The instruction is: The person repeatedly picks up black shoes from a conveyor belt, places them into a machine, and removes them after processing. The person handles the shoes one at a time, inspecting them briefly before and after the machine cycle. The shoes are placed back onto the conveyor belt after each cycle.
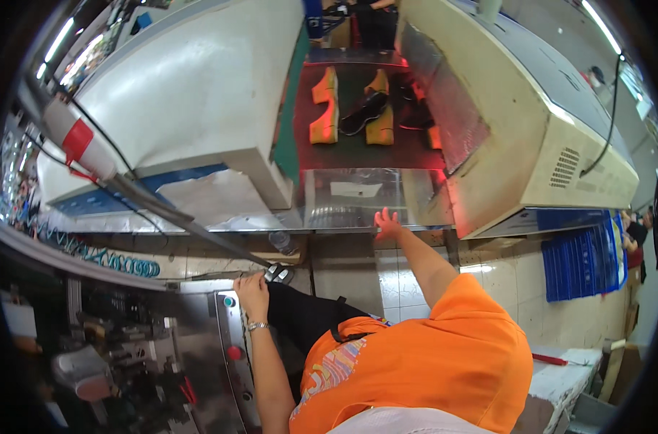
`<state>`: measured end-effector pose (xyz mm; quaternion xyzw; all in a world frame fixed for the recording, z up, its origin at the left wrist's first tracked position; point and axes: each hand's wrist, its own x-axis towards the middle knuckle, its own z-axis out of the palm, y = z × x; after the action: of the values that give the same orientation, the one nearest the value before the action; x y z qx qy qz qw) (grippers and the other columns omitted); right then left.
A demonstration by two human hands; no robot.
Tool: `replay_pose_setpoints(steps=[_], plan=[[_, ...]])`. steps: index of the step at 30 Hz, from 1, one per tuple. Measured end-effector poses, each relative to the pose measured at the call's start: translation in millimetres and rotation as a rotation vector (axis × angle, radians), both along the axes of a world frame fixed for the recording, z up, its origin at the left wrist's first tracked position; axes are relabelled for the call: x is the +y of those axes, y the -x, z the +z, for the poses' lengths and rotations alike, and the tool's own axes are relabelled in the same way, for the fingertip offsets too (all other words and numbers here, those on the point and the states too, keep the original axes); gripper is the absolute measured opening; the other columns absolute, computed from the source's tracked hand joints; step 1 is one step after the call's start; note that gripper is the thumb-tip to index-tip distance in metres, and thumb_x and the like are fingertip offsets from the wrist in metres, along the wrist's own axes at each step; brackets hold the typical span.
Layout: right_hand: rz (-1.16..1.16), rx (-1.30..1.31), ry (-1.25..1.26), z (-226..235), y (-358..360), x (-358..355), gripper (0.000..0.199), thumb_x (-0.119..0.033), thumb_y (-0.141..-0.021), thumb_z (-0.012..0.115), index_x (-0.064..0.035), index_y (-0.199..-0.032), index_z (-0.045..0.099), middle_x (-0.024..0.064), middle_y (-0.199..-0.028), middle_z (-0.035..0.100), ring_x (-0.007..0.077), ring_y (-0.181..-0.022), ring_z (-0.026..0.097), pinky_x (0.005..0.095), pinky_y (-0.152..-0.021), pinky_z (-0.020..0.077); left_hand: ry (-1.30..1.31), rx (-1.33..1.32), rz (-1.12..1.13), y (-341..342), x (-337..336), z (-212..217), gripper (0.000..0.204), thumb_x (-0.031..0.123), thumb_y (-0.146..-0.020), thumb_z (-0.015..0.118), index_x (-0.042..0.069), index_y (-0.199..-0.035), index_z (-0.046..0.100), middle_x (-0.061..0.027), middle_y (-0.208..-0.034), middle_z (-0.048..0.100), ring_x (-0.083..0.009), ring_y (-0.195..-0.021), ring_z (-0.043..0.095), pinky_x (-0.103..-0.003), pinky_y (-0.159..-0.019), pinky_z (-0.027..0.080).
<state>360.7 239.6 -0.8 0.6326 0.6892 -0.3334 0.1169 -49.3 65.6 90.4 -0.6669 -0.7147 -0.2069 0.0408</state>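
My right hand (389, 223) reaches forward over the near edge of a metal plate (321, 192) at the end of a conveyor, its fingers spread and holding nothing. Beyond it, on the dark conveyor belt (350, 155), lie yellow wedge-shaped shoe soles (327, 108) under a red glow. A dark shoe part (365, 113) rests across another yellow sole (381, 132). More dark shoe parts (415, 116) lie at the belt's right side, partly hidden by the housing. My left hand (252, 295) lies over the top corner of a metal control panel (227, 333), fingers extended against it.
Large pale machine housings stand left (191, 87) and right (560, 145) of the belt. A grey bar (170, 210) slants across the left side. Blue crates (578, 264) stand at the right. A red button (234, 353) sits on the panel. Another person (376, 22) is at the far end.
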Motion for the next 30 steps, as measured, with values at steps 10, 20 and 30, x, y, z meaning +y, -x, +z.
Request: replay_pose_setpoints(steps=[10, 20, 30], plan=[[0.072, -0.033, -0.056, -36, -14, 16, 0.110, -0.035, -0.053, 0.076, -0.0189, -0.139, 0.010, 0.0182, -0.145, -0.008, 0.0543, -0.127, 0.000, 0.0582, -0.101, 0.0208, -0.102, -0.134, 0.055, -3, -5, 18, 0.029, -0.003, -0.070, 0.056, 0.007, -0.097, 0.060, -0.0060, -0.105, 0.056, -0.0239, -0.105, 0.048, -0.039, -0.095, 0.033], [0.139, -0.085, 0.060, -4, -7, 12, 0.121, -0.052, -0.056, 0.073, -0.0037, -0.140, 0.001, 0.0308, -0.141, -0.008, 0.0480, -0.130, -0.007, 0.0521, -0.106, 0.0032, -0.117, -0.085, 0.096, -2, -7, 12, 0.027, -0.005, -0.070, 0.054, 0.008, -0.093, 0.061, -0.0056, -0.098, 0.060, -0.0228, -0.104, 0.050, -0.040, -0.099, 0.030], [0.105, -0.220, 0.012, -8, 4, 2, 0.125, -0.046, -0.053, 0.077, -0.0139, -0.140, -0.006, 0.0226, -0.143, -0.013, 0.0522, -0.128, -0.004, 0.0583, -0.102, 0.0175, -0.132, -0.160, 0.115, -1, -6, 10, 0.026, -0.006, -0.068, 0.053, 0.009, -0.088, 0.062, -0.0063, -0.089, 0.062, -0.0217, -0.098, 0.055, -0.040, -0.099, 0.031]])
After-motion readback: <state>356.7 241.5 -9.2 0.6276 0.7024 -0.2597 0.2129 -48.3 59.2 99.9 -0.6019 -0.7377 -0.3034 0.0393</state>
